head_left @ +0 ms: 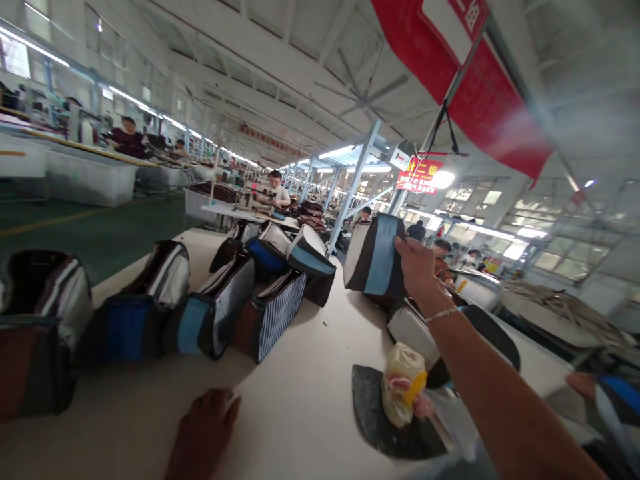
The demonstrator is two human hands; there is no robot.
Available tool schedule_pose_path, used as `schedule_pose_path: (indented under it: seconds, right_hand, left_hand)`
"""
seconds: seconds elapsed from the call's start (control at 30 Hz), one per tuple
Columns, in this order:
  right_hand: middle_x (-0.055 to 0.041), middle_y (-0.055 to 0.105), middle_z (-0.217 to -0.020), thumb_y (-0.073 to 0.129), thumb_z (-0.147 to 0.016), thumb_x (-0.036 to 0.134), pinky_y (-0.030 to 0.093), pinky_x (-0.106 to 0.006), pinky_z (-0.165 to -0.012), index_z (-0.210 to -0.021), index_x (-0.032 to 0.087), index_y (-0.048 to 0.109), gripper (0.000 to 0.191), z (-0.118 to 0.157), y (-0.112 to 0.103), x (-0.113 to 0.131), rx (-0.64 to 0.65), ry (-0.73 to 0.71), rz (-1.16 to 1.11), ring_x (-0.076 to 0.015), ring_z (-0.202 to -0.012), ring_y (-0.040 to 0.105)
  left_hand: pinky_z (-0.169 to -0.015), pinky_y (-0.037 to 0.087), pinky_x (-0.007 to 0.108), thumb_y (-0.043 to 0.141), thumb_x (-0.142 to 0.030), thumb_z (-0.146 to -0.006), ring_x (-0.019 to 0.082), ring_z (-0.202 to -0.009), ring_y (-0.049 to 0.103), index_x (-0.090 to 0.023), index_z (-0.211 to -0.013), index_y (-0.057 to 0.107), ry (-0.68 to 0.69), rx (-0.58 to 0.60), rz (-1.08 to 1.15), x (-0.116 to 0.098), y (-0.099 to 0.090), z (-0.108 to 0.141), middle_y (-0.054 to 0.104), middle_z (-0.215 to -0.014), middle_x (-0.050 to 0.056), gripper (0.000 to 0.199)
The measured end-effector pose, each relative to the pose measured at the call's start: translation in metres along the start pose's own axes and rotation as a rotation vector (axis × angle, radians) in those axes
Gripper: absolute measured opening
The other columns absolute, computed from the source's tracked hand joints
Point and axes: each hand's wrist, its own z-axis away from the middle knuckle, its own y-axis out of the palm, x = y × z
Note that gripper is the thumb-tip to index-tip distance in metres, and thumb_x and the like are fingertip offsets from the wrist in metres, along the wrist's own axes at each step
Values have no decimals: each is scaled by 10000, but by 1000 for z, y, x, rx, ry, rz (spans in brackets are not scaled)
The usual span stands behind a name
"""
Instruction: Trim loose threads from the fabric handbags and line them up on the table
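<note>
My right hand (417, 263) is raised over the right part of the table, its fingers closed on the edge of a bag (381, 257) with white, dark grey and light blue panels. Low in the view, my left hand (207, 427) rests on the white tabletop (300, 400), fingers slightly apart and holding nothing. Beyond it stand several similar bags, among them a striped one (283, 313), a light blue and grey one (193, 323) and a royal blue one (129, 327). A bag with a brown panel (25, 360) is at the far left.
A plastic-wrapped bundle (404, 383) with a yellow piece sits on a dark curved pad (370, 407). Another white-sided bag (413, 327) lies behind it. Another person's hand (583, 385) is at the right edge, beside blue material. Workers and workstations fill the background.
</note>
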Motion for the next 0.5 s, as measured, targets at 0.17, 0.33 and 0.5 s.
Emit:
schedule_pose_path:
  seconds: [0.17,0.33,0.5]
  right_hand:
    - [23,449,-571,686,-859,503,310,-293,-608,-588,188,538,441,137,-78,27,173,42,31,-141,-614,376]
    - [-33,590,-679,750,-815,604,420,-293,-635,-704,177,687,445,298,-104,21,295,429,-227,-185,-678,498]
    - [-42,646,-793,740,-848,592,474,-277,-706,-867,190,752,403,379,-132,34,339,703,-504,-205,-794,558]
  left_hand:
    - [-1014,495,507,255,-456,-1026,325,-1125,612,-112,-1165,572,48,-130,242,-99,-42,3,635,-1151,198,488]
    - [-1170,379,398,320,-498,-1061,248,-1333,497,-193,-1344,544,514,81,367,-195,-93,9,571,-1384,125,472]
    - [-813,520,293,386,-480,-1056,194,-855,636,-188,-975,685,749,509,422,-217,-116,40,676,-900,53,425]
